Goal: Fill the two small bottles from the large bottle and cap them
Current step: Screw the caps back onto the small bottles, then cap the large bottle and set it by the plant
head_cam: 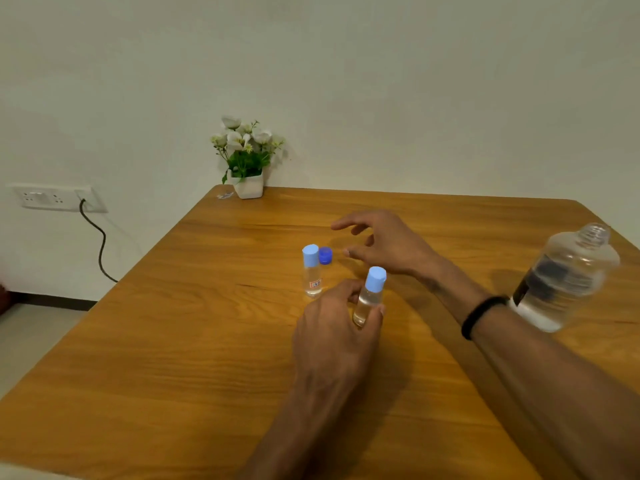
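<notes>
My left hand (334, 323) grips a small clear bottle (370, 296) with a light blue cap, tilted a little to the right, over the wooden table (173, 341). A second small bottle (311, 270), also capped in light blue, stands upright just behind it to the left. A dark blue cap (325, 255) lies on the table beside that bottle. My right hand (381, 242) hovers with spread fingers behind the held bottle, holding nothing. The large clear bottle (564, 275) stands uncapped at the right, partly filled with clear liquid.
A white pot of white flowers (246, 157) stands at the table's far left corner, with a small clear scrap (225, 195) beside it. A wall socket with a dark cable (98, 237) is on the left wall. A black band circles my right wrist (481, 315).
</notes>
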{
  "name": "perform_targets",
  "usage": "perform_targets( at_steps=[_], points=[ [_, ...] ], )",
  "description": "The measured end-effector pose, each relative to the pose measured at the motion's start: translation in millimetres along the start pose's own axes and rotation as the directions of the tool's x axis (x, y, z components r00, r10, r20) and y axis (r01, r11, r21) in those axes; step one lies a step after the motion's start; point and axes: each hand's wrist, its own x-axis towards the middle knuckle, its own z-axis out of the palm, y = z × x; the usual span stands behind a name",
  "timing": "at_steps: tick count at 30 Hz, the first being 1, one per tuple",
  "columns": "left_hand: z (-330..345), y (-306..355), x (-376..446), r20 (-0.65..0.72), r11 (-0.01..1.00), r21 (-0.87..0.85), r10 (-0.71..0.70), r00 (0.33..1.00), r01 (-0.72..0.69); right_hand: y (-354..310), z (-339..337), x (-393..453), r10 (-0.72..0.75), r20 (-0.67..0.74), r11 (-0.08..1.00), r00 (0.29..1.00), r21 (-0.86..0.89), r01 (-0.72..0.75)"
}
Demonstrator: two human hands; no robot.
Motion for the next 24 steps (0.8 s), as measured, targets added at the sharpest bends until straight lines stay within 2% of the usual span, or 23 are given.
perform_targets(
  at_steps=[3, 6, 11, 15, 18, 20, 22, 24],
  points=[
    [-12, -10, -3, -0.008, 0.999, 0.037, -0.009, 1.000, 0.009, -5, 20, 23, 0.006, 0.222, 0.992, 0.975, -0.125, 0.022],
    [-20, -17, -2, 0.000, 0.998, 0.042, -0.039, 0.999, 0.039, -6, 37, 34, 0.016, 0.290, 0.976, 0.957, -0.212, 0.048],
    [-29, -22, -5, 0.039, 0.999, 0.022, -0.036, 0.999, 0.035, -6, 35, 33, 0.035, 0.160, 0.983, 0.987, -0.184, -0.005],
    [-41, -19, -20, -0.042, 0.999, -0.041, -0.016, 0.999, 0.014, -9, 9, 10, 0.048, 0.080, 0.989, 0.996, -0.140, -0.037],
    [-49, -10, -36, -0.150, 0.994, -0.029, 0.102, 0.984, -0.107, -17, -26, -16, 0.058, 0.044, 0.986, 0.997, -0.158, -0.051],
    [-49, 0, -45, -0.172, 0.980, -0.009, 0.196, 0.965, -0.200, -23, -54, -36, 0.054, 0.024, 0.980, 0.998, -0.191, -0.048],
    [-43, 11, -51, -0.126, 0.970, -0.067, 0.224, 0.966, -0.233, -28, -83, -57, 0.039, -0.006, 0.971, 0.999, -0.236, -0.040],
    [-30, 26, -54, -0.014, 0.971, -0.137, 0.196, 0.980, -0.197, -33, -114, -79, 0.024, -0.045, 0.957, 0.999, -0.288, -0.036]
  ],
)
